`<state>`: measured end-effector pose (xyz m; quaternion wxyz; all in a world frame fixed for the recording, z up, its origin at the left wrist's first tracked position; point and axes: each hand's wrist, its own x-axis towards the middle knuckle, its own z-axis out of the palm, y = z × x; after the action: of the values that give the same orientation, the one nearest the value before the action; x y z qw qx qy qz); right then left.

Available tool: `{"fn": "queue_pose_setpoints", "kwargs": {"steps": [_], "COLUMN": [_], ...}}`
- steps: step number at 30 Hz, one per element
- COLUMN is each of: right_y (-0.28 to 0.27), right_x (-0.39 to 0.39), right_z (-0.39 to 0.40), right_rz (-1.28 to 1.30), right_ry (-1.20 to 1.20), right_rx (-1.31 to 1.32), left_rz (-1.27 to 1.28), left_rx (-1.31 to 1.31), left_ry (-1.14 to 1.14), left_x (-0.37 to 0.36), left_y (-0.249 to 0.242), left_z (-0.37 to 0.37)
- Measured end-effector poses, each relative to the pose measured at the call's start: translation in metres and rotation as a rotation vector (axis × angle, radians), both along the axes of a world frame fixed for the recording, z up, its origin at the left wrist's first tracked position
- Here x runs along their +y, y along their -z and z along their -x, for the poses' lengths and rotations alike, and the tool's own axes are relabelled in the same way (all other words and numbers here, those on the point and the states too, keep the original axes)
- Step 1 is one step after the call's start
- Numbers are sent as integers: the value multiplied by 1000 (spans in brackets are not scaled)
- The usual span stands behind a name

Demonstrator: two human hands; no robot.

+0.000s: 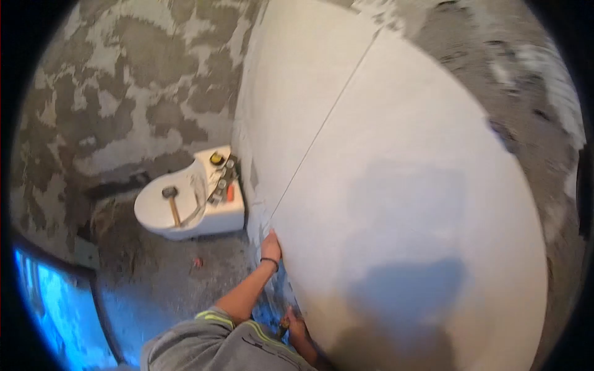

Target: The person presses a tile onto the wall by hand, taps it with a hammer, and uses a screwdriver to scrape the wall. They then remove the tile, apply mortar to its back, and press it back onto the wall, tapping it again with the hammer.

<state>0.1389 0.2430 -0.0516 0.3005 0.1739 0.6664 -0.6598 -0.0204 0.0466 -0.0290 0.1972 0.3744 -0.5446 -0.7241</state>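
Large white panels point(402, 123) cover the wall at my right, with a thin dark seam point(325, 123) slanting between them. My left hand point(271, 248), a dark band at its wrist, is at the panels' lower edge near the seam's end. Its fingers are drawn together there; what they hold, if anything, is hidden. Lower down, close to my body, my right hand point(295, 326) is closed around a small tool with a yellowish-brown handle point(284, 323). The rest of that tool is out of sight.
A white toilet-shaped fixture point(151, 210) stands left against rough, patchy plaster point(142, 68). A hammer or mallet point(172, 207), an orange item point(231, 193) and a yellow-black tape measure point(216, 159) lie on it. Blue light fills an opening point(62, 309) at lower left.
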Motion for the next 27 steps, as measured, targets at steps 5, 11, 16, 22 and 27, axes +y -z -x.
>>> {"fn": "queue_pose_setpoints", "kwargs": {"steps": [5, 11, 16, 22, 27], "right_y": [19, -296, -490, -542, -540], "right_x": [33, -36, -134, -196, -200], "right_z": [-31, -35, 61, 138, 153], "right_rz": [-473, -748, -1568, -1903, -1847], "right_ry": [-564, -1002, -140, -136, -17], "right_rx": [550, 670, 2169, 1932, 1940], "left_rz": [208, 193, 278, -514, -566], "left_rx": [-201, -167, -53, 200, 174], "left_ry": [-113, -188, -154, 302, 394], "left_x": [8, 13, 12, -26, -28], "left_y": [-8, 8, 24, 0, -6], "left_z": [5, 14, 17, -3, -15]}}
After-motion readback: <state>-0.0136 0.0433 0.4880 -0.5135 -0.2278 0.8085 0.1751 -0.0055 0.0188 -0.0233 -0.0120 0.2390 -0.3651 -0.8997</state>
